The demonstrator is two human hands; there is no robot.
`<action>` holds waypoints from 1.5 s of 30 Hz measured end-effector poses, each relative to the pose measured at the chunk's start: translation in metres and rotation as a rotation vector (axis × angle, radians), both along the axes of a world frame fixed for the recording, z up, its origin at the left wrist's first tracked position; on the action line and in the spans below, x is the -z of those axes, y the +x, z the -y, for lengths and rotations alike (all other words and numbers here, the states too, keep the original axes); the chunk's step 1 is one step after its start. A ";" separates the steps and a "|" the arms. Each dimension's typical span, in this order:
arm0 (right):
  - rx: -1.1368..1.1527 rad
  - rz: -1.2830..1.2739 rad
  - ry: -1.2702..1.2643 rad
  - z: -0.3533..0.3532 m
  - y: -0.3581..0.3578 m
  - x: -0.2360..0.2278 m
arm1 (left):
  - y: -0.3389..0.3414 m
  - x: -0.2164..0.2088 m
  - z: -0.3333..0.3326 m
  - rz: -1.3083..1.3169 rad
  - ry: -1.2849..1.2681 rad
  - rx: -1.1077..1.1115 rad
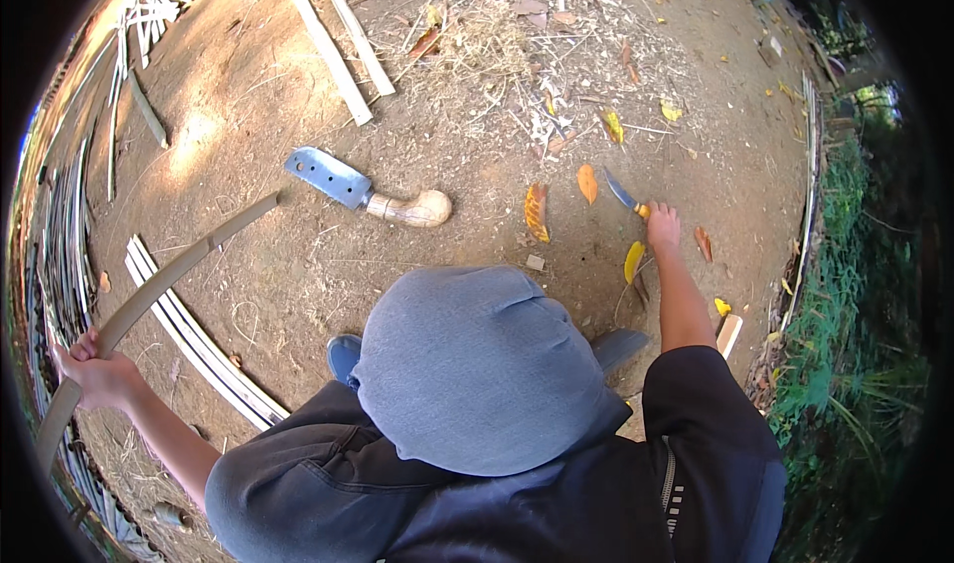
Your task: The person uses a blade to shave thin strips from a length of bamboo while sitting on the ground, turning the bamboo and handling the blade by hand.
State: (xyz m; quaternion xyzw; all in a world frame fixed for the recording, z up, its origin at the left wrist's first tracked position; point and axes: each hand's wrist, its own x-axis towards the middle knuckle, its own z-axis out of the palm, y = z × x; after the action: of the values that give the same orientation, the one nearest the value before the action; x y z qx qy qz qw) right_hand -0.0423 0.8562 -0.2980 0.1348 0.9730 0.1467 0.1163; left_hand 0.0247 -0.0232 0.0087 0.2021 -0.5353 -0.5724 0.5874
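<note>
My left hand (96,372), at the far left, is closed around a long bamboo strip (164,277). The strip slants up and right to its free end, above the dirt; its lower end runs off toward the picture's rim. On the right, my right hand (664,227) is closed on the handle of a small knife (623,191). Its curved blade points up and left, close to an orange leaf. Between my hands a cleaver (336,178) with a pale wooden handle lies on the ground, touched by neither hand.
Pale strips (204,349) lie beside my left leg, and two slats (333,51) lie ahead. Many long strips (68,215) are piled along the left. Wood shavings (487,46) and dry leaves cover the ground ahead. Grey cloth (477,364) rises front centre. Green plants (835,265) border the right.
</note>
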 end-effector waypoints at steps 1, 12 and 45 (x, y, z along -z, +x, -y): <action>-0.037 -0.029 -0.028 0.009 -0.001 -0.003 | 0.003 -0.001 0.000 0.000 -0.011 -0.018; -0.422 -0.333 -0.394 0.191 -0.058 -0.024 | -0.001 -0.001 -0.008 -0.047 -0.027 0.007; -0.746 0.295 -0.480 0.483 -0.077 -0.021 | -0.004 -0.004 -0.026 0.044 -0.144 -0.011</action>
State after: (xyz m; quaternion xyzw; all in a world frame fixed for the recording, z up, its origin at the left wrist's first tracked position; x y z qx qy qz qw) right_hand -0.1197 0.3728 -0.2766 -0.2774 0.9345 -0.0329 0.2204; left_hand 0.0207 0.0027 0.0125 0.1749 -0.5869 -0.5244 0.5916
